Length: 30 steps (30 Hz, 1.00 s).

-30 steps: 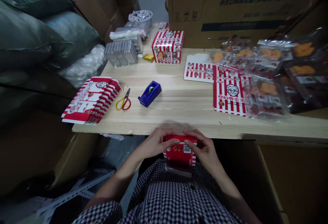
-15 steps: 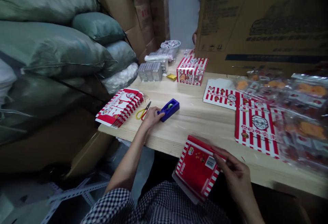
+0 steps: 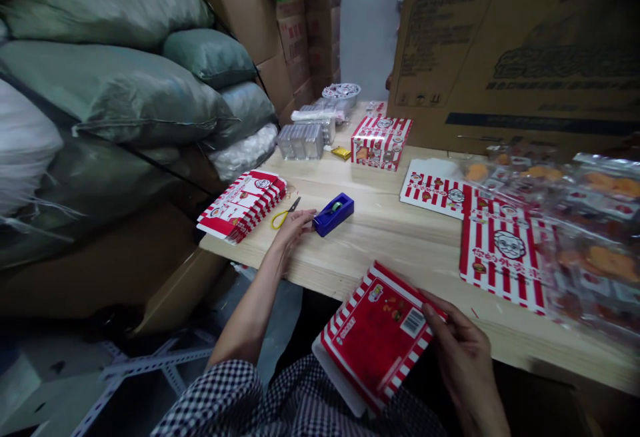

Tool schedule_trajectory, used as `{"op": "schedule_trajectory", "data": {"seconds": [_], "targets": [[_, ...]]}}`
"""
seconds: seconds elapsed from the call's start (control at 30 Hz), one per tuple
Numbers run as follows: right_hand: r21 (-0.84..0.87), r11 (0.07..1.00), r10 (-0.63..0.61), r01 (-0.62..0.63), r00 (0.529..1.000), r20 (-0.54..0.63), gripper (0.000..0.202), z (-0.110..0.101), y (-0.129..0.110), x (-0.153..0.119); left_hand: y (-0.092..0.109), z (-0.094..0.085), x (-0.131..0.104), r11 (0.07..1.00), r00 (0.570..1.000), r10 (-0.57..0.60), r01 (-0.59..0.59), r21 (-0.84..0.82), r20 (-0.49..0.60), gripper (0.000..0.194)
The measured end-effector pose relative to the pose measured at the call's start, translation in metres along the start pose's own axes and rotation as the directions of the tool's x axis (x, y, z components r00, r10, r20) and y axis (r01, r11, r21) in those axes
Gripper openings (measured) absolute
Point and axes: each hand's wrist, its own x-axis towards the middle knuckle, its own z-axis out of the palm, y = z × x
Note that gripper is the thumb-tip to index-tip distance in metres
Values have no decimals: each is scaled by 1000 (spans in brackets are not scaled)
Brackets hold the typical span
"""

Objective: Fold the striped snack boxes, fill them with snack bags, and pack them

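My left hand (image 3: 293, 229) is at the cutter end of a blue tape dispenser (image 3: 334, 214), its fingertips close together. Anything thin between them is too small to make out. Yellow-handled scissors (image 3: 286, 213) lie just behind that hand, partly covered by it. In my right hand (image 3: 463, 340) is a folded red-and-white striped carton (image 3: 377, 334), gripped by its right edge between thumb and fingers. The carton is tilted over my lap, in front of the table edge, its barcode side up and a pale flap showing at lower left.
Stacked flat cartons (image 3: 243, 205) lie at the table's left corner. An assembled striped box (image 3: 383, 142), a gold packet (image 3: 341, 152), clear packs (image 3: 301, 142) and a bowl (image 3: 341, 92) stand farther back. Bagged food packs (image 3: 600, 250) cover the right side, before a large cardboard box (image 3: 515, 44).
My left fingers have drawn back slightly from the top of the dispenser to its near end. The carton in my right hand has swung a little left and its printed side shows more fully.
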Motion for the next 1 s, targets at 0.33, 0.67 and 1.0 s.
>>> {"op": "schedule_trajectory", "data": {"seconds": [0.33,0.67,1.0], "targets": [[-241,864,-472,442,878,-82,25,25,-38,-19,-1,15,-52,977,945,201,-174,125,-257,19],[-437,253,-853,863,413,320,52,51,-24,-5,98,112,-187,915,976,149,-76,-397,158,40],[-407,201,-835,891,373,403,55,47,-17,0,78,124,-169,886,982,23,68,-459,189,81]]}}
